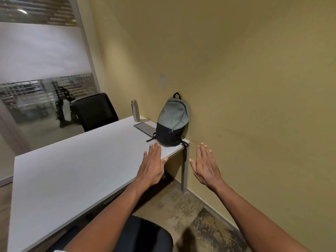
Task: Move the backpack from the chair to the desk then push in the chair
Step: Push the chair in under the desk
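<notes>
Nearest, black chair (145, 235) seat below the forearms, not pushed in. Above it, left hand (152, 166) and right hand (206, 165) spread flat, holding nothing. Beyond, backpack (171, 122) upright on white desk (72, 170) corner against wall; bottle (135, 110) farther back.

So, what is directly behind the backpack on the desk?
The yellow wall: the backpack stands upright at the corner of the desk, close against it. Whether they touch is covered by the bag. The metal bottle stands apart, to its left.
</notes>
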The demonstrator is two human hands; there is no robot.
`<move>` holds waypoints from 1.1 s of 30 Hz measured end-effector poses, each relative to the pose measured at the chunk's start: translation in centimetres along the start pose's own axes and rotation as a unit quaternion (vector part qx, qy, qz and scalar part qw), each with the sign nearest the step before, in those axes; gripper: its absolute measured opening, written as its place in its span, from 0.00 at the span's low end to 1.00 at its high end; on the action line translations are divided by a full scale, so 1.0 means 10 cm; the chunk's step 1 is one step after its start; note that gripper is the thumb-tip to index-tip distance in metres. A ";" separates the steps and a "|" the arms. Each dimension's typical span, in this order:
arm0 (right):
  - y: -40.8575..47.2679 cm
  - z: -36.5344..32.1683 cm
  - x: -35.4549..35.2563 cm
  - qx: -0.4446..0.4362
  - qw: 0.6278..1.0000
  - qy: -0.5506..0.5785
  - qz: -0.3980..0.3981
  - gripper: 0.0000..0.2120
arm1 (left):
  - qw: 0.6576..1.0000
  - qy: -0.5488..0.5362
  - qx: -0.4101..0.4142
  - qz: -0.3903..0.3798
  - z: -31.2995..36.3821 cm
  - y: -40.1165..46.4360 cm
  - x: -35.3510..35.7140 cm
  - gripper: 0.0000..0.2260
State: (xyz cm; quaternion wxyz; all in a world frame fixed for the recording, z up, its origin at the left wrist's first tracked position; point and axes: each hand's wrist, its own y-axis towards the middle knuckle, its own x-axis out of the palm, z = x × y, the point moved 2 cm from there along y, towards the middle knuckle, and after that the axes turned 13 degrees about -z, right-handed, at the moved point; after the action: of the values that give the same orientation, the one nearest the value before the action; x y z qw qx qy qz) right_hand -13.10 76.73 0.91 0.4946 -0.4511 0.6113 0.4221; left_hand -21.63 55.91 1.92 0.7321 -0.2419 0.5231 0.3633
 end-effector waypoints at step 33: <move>-0.86 -1.24 0.21 -0.002 0.999 0.033 -0.011 0.33 | 0.999 0.009 -0.037 -0.014 -0.85 -1.58 -0.40 0.27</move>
State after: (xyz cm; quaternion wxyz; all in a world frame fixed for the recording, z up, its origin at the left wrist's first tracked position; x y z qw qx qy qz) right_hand -7.78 62.53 0.19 0.4778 -0.4725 0.6216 0.4027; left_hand -15.01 38.76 2.42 0.7224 -0.2796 0.5126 0.3704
